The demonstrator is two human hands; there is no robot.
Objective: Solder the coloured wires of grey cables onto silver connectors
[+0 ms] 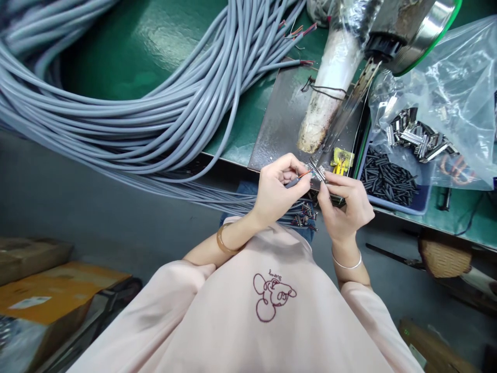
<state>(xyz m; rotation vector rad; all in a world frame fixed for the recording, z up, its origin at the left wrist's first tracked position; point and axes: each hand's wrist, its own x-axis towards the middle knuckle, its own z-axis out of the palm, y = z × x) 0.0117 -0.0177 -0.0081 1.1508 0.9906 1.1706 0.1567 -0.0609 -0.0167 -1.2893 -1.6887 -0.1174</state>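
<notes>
My left hand (280, 187) pinches the stripped end of a grey cable (292, 183), whose thin coloured wires reach toward a small metal connector (317, 171). The connector sits between the fingertips of my right hand (345, 203), which is closed on it. Both hands are at the front edge of a dark metal plate (277, 119). Just above them, the tip of a soldering iron (351, 109) points down at the connector, beside a white wrapped tube (330, 93). A yellow sponge piece (343, 159) lies right of the iron. The exact wire contacts are too small to tell.
A large bundle of grey cables (186, 111) covers the left of the green table (151, 46). At right, a blue bin (421, 199) holds black sleeves (388, 176) and a plastic bag with metal connectors (415, 134). Finished cable ends (305, 216) lie on my lap. A solder reel (430, 39) stands behind.
</notes>
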